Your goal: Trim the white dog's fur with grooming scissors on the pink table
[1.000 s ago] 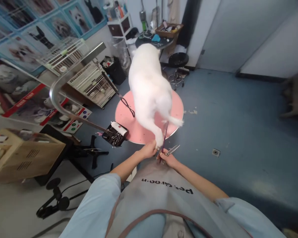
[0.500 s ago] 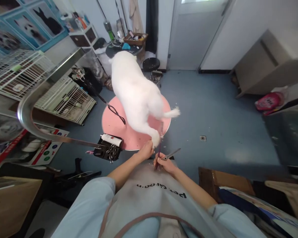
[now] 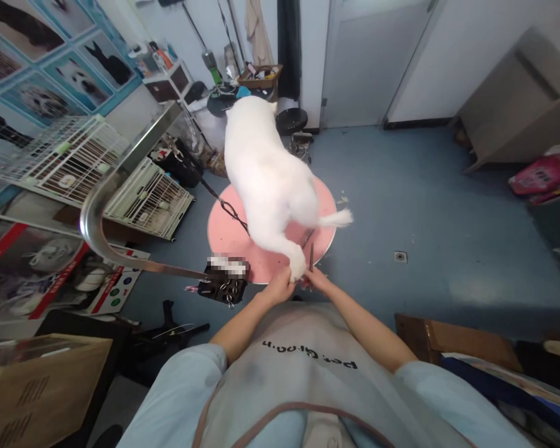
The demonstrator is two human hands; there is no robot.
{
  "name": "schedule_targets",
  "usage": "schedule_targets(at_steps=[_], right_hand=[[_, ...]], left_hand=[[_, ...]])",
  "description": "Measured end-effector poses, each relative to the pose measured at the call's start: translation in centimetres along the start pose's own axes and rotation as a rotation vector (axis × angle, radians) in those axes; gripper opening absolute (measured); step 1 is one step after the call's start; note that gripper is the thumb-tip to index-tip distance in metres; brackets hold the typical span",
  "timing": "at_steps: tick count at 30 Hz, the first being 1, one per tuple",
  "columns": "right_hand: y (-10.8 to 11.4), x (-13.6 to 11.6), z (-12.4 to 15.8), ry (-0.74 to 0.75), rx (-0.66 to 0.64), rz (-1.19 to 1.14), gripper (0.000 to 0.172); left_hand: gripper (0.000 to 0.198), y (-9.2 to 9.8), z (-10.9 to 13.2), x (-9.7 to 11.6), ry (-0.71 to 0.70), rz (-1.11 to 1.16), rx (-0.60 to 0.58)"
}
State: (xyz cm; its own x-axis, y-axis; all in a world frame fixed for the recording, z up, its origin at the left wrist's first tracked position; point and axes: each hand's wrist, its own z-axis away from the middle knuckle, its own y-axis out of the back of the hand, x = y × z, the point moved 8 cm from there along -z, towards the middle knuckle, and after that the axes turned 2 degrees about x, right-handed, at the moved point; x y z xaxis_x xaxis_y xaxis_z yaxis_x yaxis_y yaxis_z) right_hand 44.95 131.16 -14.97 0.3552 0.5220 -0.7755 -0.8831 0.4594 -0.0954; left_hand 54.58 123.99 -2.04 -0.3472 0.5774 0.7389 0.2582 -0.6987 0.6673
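Note:
A white dog [image 3: 273, 155] stands on a round pink grooming table [image 3: 224, 242], its rear towards me. One hind leg is stretched back to me, and my left hand [image 3: 280, 286] is closed around its paw [image 3: 298, 264]. Right beside the paw, my right hand [image 3: 317, 280] is closed on scissors [image 3: 312, 256], whose blades point up and away from me along the fur. A thin dark tool, perhaps a comb, shows just beyond the blades; its lower part is hidden. The fingertips of both hands are partly hidden.
A curved metal grooming arm [image 3: 93, 218] rises at the left, and a black loop leash [image 3: 233, 214] hangs by the dog. A black tool holder [image 3: 221, 283] with several scissors sits at the table's left edge. Wire cages [image 3: 154, 199] stand further left, cardboard boxes [image 3: 466, 342] at lower right.
My right hand has moved up and forward to the paw, and the scissors have swung from pointing right to pointing up. My left hand still holds the paw. The camera view has shifted slightly.

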Motion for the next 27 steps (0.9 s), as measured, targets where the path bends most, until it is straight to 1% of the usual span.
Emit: schedule_targets(at_steps=[2,4,7,9,12,18,20,24,27], right_hand=[[-0.6,-0.4,3.1,0.07,-0.062,0.017,0.033],[-1.3,-1.4,6.7,0.197,-0.075,0.096,0.034],[-2.1,-3.6,11.0,0.379,0.025,0.326,0.03],[-2.4,-4.7,12.3,0.415,0.081,0.462,0.026],[-2.2,-5.0,12.5,0.382,0.112,0.508,0.02],[-2.5,-4.1,12.2,0.381,0.08,0.436,0.021],[-2.6,-4.4,12.3,0.395,0.08,0.452,0.02],[-2.4,-5.6,12.4,0.432,0.116,0.54,0.026],[-2.0,-5.9,12.2,0.41,0.133,0.531,0.02]], left_hand=[[0.027,-0.1,-0.1,-0.2,0.008,0.004,0.013],[0.023,-0.3,-0.3,-0.4,0.014,0.003,0.025],[0.022,-0.4,-0.7,0.0,-0.004,0.001,0.042],[0.022,-0.3,-1.0,0.4,-0.022,-0.003,0.048],[0.022,0.0,-1.3,1.2,-0.061,-0.008,0.044],[0.024,0.2,-1.5,1.6,-0.059,-0.018,0.059],[0.024,0.1,-1.6,1.6,-0.049,-0.026,0.056],[0.028,0.2,-1.6,1.8,-0.052,-0.011,0.067],[0.029,0.2,-1.6,1.9,-0.063,-0.019,0.048]])
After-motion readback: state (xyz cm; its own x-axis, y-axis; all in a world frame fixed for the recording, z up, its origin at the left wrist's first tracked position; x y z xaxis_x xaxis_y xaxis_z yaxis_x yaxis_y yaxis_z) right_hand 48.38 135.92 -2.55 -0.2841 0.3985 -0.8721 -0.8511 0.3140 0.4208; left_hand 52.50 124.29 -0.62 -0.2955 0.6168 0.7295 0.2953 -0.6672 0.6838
